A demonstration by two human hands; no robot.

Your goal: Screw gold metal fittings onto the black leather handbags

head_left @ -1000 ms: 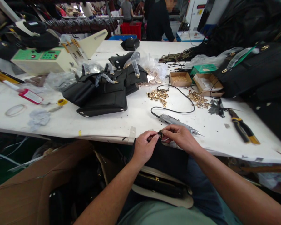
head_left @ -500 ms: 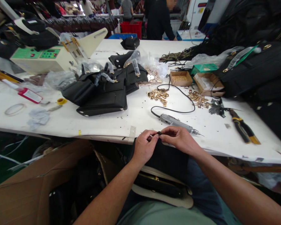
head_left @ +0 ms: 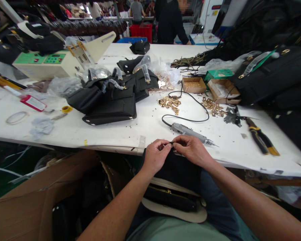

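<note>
My left hand (head_left: 157,154) and my right hand (head_left: 189,148) meet at the table's front edge, fingertips nearly touching. Between the pinched fingers of both is a small dark piece (head_left: 171,143), too small to make out; whether it belongs to the bag is unclear. Below them a black bag (head_left: 180,174) lies on my lap, its beige-edged opening showing a gold zipper. Just beyond my right hand a grey electric screwdriver (head_left: 190,131) rests on the table.
Black bags (head_left: 110,107) stand left of centre on the white table (head_left: 110,134). Gold metal parts (head_left: 170,103) lie behind the screwdriver, pliers (head_left: 262,137) at the right. A cardboard box (head_left: 35,201) is at lower left. A person in black (head_left: 170,25) stands across the table.
My fingertips have closed in slightly around the small dark piece, and less of it shows. The view has shifted very slightly.
</note>
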